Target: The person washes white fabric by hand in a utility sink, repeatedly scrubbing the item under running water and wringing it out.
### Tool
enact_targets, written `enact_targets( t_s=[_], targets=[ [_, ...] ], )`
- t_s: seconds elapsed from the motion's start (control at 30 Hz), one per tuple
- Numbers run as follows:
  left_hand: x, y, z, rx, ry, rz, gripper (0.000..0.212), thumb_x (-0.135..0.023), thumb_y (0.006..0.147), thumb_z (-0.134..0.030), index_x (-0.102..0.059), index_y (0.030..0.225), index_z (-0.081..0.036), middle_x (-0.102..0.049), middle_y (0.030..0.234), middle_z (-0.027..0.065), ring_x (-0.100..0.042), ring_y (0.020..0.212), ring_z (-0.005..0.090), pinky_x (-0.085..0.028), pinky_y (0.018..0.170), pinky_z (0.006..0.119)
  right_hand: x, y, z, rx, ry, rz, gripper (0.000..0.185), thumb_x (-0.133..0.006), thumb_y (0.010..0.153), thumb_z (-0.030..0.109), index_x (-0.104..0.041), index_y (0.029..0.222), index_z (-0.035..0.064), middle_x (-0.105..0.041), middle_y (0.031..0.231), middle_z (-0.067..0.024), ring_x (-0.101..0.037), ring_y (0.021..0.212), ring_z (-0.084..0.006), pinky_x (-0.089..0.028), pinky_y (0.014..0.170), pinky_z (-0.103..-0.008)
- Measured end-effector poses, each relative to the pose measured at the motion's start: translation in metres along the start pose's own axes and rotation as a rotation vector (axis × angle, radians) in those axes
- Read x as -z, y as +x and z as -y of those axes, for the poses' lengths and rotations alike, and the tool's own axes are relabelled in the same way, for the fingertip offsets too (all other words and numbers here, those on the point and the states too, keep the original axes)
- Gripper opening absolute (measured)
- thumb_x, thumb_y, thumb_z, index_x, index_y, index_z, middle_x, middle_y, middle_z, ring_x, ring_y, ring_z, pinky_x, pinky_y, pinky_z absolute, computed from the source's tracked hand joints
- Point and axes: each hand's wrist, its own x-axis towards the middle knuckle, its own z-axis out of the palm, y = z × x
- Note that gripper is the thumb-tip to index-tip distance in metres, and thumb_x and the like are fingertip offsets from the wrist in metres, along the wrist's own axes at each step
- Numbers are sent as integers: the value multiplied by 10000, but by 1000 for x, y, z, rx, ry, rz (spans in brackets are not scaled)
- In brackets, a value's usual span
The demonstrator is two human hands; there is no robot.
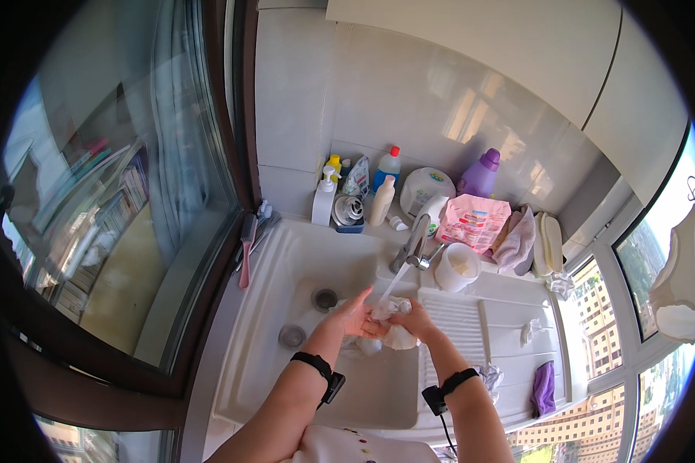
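Note:
Water runs from a chrome faucet onto a wet white cloth over the sink basin. My right hand grips the cloth from the right, and part of it hangs below the fingers. My left hand is beside it, palm turned up and thumb spread away. Its fingertips reach the cloth's left edge without visibly closing on it. More whitish fabric is partly hidden beneath my hands in the basin.
Two round drain fittings lie to the left. A white tub stands right of the faucet, by the ribbed washboard. A purple cloth lies farther right. Bottles and a pink pouch line the back ledge; a pink-handled brush rests left.

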Motion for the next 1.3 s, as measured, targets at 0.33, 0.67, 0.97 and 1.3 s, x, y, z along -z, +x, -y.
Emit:
enact_targets(
  t_s=[0.33,0.67,0.97,1.3],
  targets=[
    [25,33,66,371,84,88,665,-411,847,-592,-470,1175,-17,-560,1151,191,-552,1068,339,-405,881,560,35,1,-10,-17,1330,142,191,-556,791,132,-558,939,11,-572,850,-127,-576,805,-244,-491,698,-392],
    [-27,-12,-19,-515,-51,-332,420,-408,913,-383,-509,1113,-27,-592,1068,131,-604,939,249,-525,717,409,98,-44,-28,161,1072,-146,179,-561,771,133,-591,887,-1,-593,889,-120,-587,818,-209,-484,712,-330],
    [9,-4,7,-540,-112,57,435,-523,841,-405,-505,1154,-102,-452,1281,72,-407,1192,255,-337,930,578,68,-55,47,103,890,-382,462,-595,689,31,-478,1133,-17,-582,955,-113,-592,820,-211,-502,716,-338],
    [-6,50,45,-564,-522,290,878,-225,788,-765,-359,1348,-103,-372,1382,130,-364,1260,330,-277,1039,501,27,-33,44,54,829,33,387,-591,688,16,-520,1062,-57,-610,886,-110,-602,768,-186,-503,692,-309]
  ],
)
